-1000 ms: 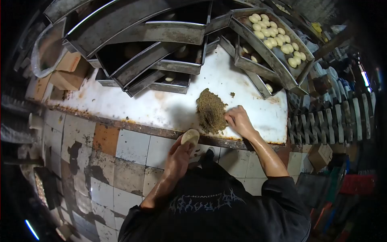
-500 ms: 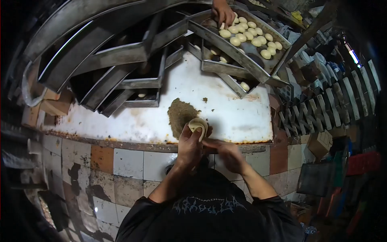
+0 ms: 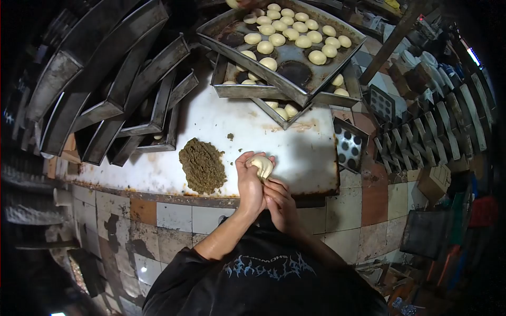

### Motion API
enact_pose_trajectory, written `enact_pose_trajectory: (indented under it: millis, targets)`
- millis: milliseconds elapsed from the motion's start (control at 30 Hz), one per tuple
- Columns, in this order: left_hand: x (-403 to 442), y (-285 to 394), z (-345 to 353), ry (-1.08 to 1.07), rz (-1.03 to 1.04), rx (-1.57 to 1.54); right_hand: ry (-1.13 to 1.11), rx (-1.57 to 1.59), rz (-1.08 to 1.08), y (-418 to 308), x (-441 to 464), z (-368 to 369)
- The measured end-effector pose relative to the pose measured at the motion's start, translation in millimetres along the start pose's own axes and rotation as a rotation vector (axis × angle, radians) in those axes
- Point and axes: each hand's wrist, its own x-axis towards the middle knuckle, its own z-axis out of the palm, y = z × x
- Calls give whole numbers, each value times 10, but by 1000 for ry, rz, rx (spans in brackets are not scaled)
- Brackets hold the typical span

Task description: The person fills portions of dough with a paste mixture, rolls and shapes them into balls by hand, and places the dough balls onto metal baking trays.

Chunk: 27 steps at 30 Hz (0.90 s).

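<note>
A pale round of dough (image 3: pixel 262 165) is cupped in my left hand (image 3: pixel 250 187), its thumb pressed into the folded dough. My right hand (image 3: pixel 280 200) meets it from below, fingers bent together at the dough's lower edge. What lies inside the dough is hidden. To the left of my hands a mound of brown-green crumbly filling (image 3: pixel 203 166) rests on the white tabletop (image 3: pixel 247 124). A few small crumbs of it lie apart from the mound.
Stacked metal trays stand ahead; the top tray (image 3: pixel 253 63) holds several pale dough balls (image 3: pixel 276 39). Crossed deep trays (image 3: pixel 100 113) are piled at the left. Moulded pans (image 3: pixel 349 146) and a row of upright trays (image 3: pixel 421 139) are at the right, beside the tiled floor (image 3: pixel 342 239).
My right hand has come in from the side to the dough, which looks more gathered. The view has shifted. The other person's hand has nearly left view at the top tray.
</note>
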Motion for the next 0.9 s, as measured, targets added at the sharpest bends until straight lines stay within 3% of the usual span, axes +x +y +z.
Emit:
enact_pose_trajectory:
  millis: [33,100,167,200,233,267,300,367,433,467,533,567,633,667,700,767,833,900]
  targets:
    - [87,-117,-48,0,3,3,1,3,-2,123,-5,-104]
    - [270,-387,-291,-280,647,909,-15,153,263,332,-29,-359]
    - [445,-437,-486,-623,840,1828,101,110,460,462,213,-515]
    - [417,-433,-512,-679,686,1851,140,99,520,541,371,-526]
    - [321,-298,-404,-733,524,1867,207,70,426,716,533,-416]
    - [262,-90,-301,-735,524,1871,272,37,339,856,597,-282]
    - [235,189,-179,-711,571,1600,261,245,438,910,630,4]
    - [215,822,-63,-649,631,1211,-189,-245,70,922,521,302]
    - [270,1328,-226,-510,651,994,-241,-511,-157,419,276,300]
    - [272,1505,-463,-511,633,955,-172,-428,-94,444,63,194]
    - [243,1767,-905,-505,569,893,-307,-538,-70,394,22,-300]
    - [193,1853,-1128,-498,507,863,-569,-982,67,922,-87,-481]
    - [111,1930,-1569,-412,294,884,-68,-863,14,798,473,-529]
    - [131,1871,-1786,-430,283,768,77,-743,181,892,681,-367]
    - [157,1824,-1956,-452,267,653,174,-714,217,1048,825,-198]
    - [219,1986,-2084,-618,198,747,147,-529,520,1114,821,121]
    - [369,2187,-2143,-816,-4,780,177,-537,465,766,570,575]
    - [491,2351,-2255,-949,68,880,70,-722,223,275,412,724]
